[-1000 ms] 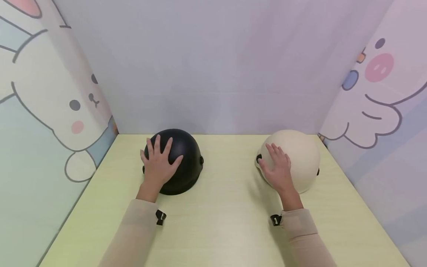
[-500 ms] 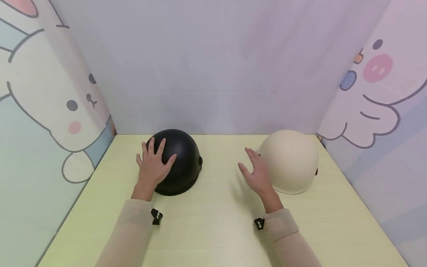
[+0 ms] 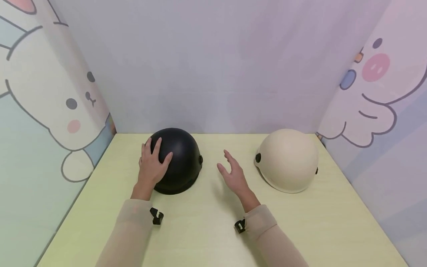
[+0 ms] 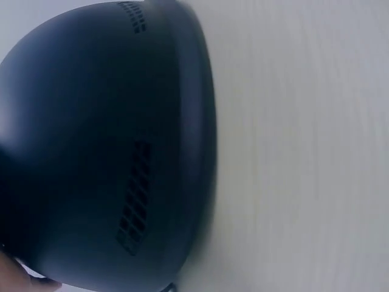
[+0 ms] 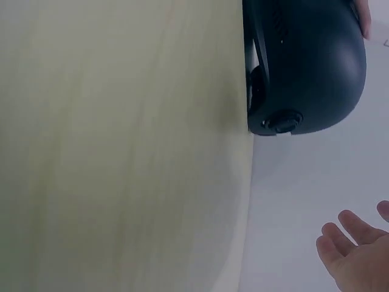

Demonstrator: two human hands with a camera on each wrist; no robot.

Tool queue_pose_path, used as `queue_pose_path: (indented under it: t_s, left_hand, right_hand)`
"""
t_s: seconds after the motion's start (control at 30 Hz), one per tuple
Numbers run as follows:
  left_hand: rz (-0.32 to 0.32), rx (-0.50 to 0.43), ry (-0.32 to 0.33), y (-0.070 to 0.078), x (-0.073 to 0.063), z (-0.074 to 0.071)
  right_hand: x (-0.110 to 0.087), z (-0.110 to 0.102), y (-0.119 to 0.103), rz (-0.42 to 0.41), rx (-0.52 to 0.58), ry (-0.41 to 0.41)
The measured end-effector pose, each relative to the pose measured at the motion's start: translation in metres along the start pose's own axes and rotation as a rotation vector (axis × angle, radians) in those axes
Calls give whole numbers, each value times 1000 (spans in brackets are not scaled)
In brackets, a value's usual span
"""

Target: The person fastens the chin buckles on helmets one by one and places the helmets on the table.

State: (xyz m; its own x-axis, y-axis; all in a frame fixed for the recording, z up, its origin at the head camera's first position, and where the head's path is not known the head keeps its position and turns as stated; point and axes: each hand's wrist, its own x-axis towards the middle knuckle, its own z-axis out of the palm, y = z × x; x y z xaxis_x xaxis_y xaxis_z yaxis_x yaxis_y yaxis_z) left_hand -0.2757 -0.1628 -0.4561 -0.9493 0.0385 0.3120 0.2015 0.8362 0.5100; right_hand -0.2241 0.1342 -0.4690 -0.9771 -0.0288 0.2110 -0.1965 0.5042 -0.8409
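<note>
Head view: My left grip [image 3: 152, 168], fingers spread rather than wrapped, rests against the left side of the black helmet [image 3: 181, 163] on the desk [image 3: 203, 230]; my right grip [image 3: 235, 178], fingers loosely extended, hangs between it and the cream helmet [image 3: 288, 163], holding nothing. A one-sided push, I judge, could slide or rock the black helmet, since no fingers brace its right flank. The curtain [image 3: 213, 74] limits room behind both helmets; more lies between them and toward the near side.

tabletop [image 3: 197, 230] — pale yellow | backdrop [image 3: 213, 66] — plain lilac | side walls [image 3: 40, 89] cartoon-printed
</note>
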Motion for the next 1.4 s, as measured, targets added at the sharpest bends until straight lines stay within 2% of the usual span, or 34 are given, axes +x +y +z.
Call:
queue_pose_path:
  t_s: [0.13,0.33,0.53,0.7,0.93,1.17,1.4]
  left_hand:
    - [7,-34,42,-1,0,4]
    - [17,-58,84,-2,-2,7]
    - [26,-64,96,-2,-2,7]
    - [19,-61,90,-3,-2,7]
    - [21,-56,94,-5,-3,9]
    - [29,-57,107,-6,-3,9]
    - [28,-54,105,-3,-4,9]
  right_hand:
    - [3,13,-8,18,49,-40]
    - [7,26,-20,110,116,-93]
    - [12,40,-27,232,139,-93]
    - [14,53,-29,307,171,-127]
    - [15,68,-31,348,209,-143]
    - [15,82,-27,365,272,-113]
    - [12,92,-30,392,413,-84]
